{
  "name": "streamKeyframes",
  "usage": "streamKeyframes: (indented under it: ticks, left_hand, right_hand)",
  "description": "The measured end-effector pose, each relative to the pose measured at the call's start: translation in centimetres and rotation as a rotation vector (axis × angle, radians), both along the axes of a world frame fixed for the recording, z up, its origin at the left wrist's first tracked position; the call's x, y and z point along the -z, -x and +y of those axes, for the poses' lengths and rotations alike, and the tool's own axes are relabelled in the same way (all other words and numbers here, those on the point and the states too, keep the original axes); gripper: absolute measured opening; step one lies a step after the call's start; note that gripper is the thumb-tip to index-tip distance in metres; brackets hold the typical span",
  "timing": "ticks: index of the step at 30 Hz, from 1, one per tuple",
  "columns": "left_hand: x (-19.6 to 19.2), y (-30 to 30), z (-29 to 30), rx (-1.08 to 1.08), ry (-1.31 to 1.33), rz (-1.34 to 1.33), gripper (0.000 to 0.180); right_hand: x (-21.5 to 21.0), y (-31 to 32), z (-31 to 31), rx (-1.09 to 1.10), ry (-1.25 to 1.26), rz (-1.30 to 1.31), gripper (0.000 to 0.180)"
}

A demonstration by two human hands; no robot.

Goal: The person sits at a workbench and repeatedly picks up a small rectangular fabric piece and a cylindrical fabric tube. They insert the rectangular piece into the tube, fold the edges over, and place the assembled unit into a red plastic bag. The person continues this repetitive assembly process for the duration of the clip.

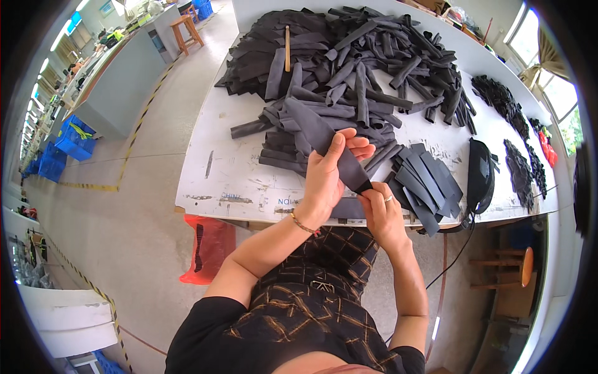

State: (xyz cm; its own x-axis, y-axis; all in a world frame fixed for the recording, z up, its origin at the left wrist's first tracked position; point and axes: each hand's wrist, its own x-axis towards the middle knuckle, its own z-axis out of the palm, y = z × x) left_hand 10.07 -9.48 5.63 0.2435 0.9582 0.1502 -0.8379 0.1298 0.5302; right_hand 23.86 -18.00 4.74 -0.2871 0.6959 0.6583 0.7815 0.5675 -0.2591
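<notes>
A long dark grey fabric sleeve (314, 129) runs slantwise between my hands, above the near edge of the white table. My left hand (327, 174) is closed on its middle, thumb on top, with some fingers stretched out past it. My right hand (383, 215) pinches the lower, darker end; a ring shows on one finger. Behind them lies a loose heap of rolled dark fabric tubes (361, 93). Just right of my right hand, flat black strips (430, 184) are fanned out in a stack. Whatever lies inside the sleeve is hidden.
A wooden stick (288, 48) lies on flat dark pieces (255, 62) at the back left. A black bag-like object (481, 177) with a cable stands at the right. Under the table hangs a red plastic bag (208, 249). A wooden stool (507, 268) is below right.
</notes>
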Motion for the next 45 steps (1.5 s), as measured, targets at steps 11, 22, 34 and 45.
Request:
streamKeyframes:
  ticks: [11,22,34,45]
  left_hand:
    - [0.4,-2.0,-2.6,-0.038,0.021,-0.043,0.037]
    - [1.2,-2.5,-3.0,-0.036,0.035,-0.087,0.034]
    - [1.8,-2.5,-2.7,0.009,0.029,-0.084,0.034]
    - [1.8,-1.7,-0.8,0.029,-0.053,-0.01,0.037]
  right_hand:
    - [0.3,-0.7,0.7,-0.076,-0.039,0.066,0.031]
    - [0.0,-0.5,1.2,-0.099,-0.029,0.057,0.027]
    - [-0.1,-0.5,2.2,-0.092,-0.026,0.035,0.026]
    - [1.4,2.8,2.0,0.167,0.109,0.823,0.017]
